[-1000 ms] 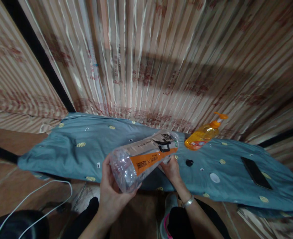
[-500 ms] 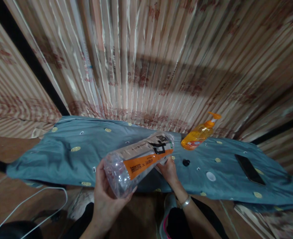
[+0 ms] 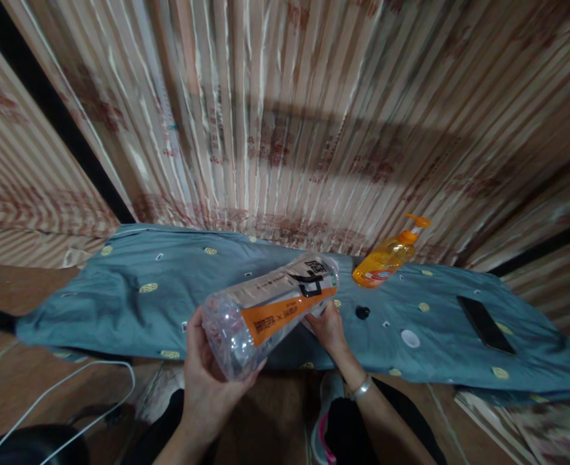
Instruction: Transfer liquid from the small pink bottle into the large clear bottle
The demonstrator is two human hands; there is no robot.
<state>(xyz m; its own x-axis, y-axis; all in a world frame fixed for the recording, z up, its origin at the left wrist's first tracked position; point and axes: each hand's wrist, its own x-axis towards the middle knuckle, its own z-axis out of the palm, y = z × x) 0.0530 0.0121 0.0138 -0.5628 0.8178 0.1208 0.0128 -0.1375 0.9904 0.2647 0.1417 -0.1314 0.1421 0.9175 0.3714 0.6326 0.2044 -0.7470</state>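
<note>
A clear plastic bottle (image 3: pixel 270 310) with a grey and orange label is tilted in front of me, its base toward my left and its other end pointing up to the right. My left hand (image 3: pixel 212 381) is wrapped around the base end from below. At the lower side of the labelled part, my right hand (image 3: pixel 328 326) grips the bottle, its fingertips partly hidden behind it. Beyond my right hand, a small black cap-like piece (image 3: pixel 362 312) lies on the blue cloth (image 3: pixel 265 352). No liquid is plainly visible inside the bottle.
An orange pump bottle (image 3: pixel 384 258) stands at the back right of the cloth-covered surface. A round white disc (image 3: pixel 410 338) and a black phone (image 3: pixel 486 325) lie to the right. Striped curtains (image 3: pixel 295 129) hang behind. A white cable (image 3: pixel 91 363) loops at lower left.
Both hands keep hold of the bottle in nearly the same place. The bottle has rolled very slightly, and the view has shifted a little.
</note>
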